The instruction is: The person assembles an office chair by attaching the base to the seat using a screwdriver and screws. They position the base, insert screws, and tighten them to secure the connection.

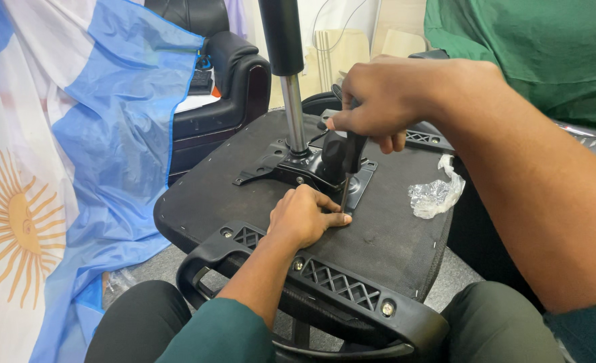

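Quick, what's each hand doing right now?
Left hand: fingers pinched at the screwdriver tip, on the chair seat underside.
Right hand: closed around the screwdriver handle.
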